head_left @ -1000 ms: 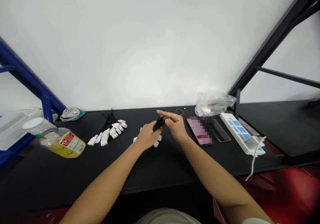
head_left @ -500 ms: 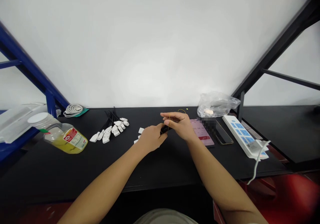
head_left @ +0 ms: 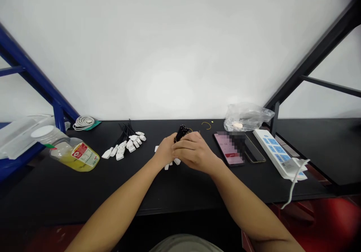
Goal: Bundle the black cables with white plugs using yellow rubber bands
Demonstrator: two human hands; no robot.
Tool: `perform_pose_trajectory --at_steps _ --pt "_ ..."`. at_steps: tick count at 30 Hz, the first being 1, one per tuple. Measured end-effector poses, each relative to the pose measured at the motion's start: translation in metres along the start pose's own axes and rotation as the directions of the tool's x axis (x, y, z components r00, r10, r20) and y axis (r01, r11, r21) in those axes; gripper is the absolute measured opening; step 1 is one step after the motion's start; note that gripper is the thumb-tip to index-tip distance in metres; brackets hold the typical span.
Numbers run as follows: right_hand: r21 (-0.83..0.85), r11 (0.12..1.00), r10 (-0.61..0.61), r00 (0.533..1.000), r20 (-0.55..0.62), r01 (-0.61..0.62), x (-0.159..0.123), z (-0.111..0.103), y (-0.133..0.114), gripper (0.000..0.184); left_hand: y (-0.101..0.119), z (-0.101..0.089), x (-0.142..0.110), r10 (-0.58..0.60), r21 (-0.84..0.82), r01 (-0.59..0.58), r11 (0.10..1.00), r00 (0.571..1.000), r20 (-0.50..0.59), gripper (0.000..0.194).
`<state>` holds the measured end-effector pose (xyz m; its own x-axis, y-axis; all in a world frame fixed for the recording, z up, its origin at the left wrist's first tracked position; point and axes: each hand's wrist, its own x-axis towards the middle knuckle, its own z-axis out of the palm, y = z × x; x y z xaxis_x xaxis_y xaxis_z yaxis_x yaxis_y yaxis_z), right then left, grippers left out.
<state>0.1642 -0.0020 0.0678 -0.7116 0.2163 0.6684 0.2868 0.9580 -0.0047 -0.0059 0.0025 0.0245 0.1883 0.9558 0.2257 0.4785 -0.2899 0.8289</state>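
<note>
My left hand (head_left: 165, 151) and my right hand (head_left: 194, 152) meet over the black table (head_left: 84, 192), both closed around a bundle of black cables (head_left: 182, 133). Its ends stick up past my fingers, and the lower part is hidden. Several white plug ends (head_left: 170, 164) show below my hands, joined to the bundle or lying under it, I cannot tell which. To the left lies a fan of white connectors with black leads (head_left: 125, 143). A thin yellow wire loop (head_left: 207, 125) lies just beyond my right hand.
A pink-screened phone (head_left: 229, 148) and a dark phone (head_left: 254, 150) lie right of my hands. Beyond them are a white power strip (head_left: 278, 152) and a clear plastic bag (head_left: 248, 117). A tilted plastic jar (head_left: 75, 154) and a white cable coil (head_left: 84, 123) sit left.
My right hand has moved left and down, closing over the bundle against my left hand. The black ends now stick up above my fingers, and the view has shifted slightly.
</note>
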Motion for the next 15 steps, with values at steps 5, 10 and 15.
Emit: perform_pose_trajectory --at_steps 5,10,15 --pt "0.308 0.936 0.169 0.985 0.033 -0.171 -0.004 0.01 0.011 0.009 -0.003 -0.002 0.003 0.039 -0.242 -0.049 0.969 0.998 -0.044 0.028" --pt "0.535 0.696 0.55 0.834 0.032 -0.479 -0.009 0.016 0.026 0.03 -0.003 0.005 0.004 -0.057 -0.45 0.028 0.893 0.997 -0.051 0.027" --pt "0.84 0.156 0.722 0.641 0.262 -0.519 -0.004 0.029 0.024 0.024 -0.002 0.009 0.0 -0.063 -0.618 0.021 0.786 0.997 -0.046 0.028"
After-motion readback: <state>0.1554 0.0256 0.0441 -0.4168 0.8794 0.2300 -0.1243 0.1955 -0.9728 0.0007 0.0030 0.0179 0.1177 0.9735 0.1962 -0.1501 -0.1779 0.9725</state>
